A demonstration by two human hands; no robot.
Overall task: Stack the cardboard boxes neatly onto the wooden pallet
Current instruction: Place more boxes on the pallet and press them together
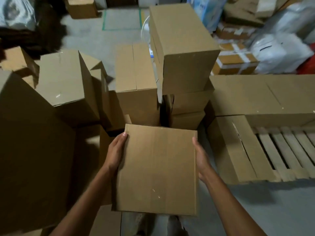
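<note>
While both hands clamp the cardboard box (156, 167) by its side edges, I see it held off the floor (272, 210), just left of the wooden pallet (286, 150). Left hand (115, 150) and right hand (201, 157) grip it, fingers tucked under, hidden. Box: matte brown, squarish top, faint centre seam. Pallet: pale rough slats, two long cartons (238, 150) on it. Tall box stack (184, 48) behind.

light: dim, warm indoor | brightest: grey floor (88, 36) beyond the held box (156, 169) | shadow: deep left of it | blur: white bags (279, 51) far right of it | edges: wide-angle bowing
</note>
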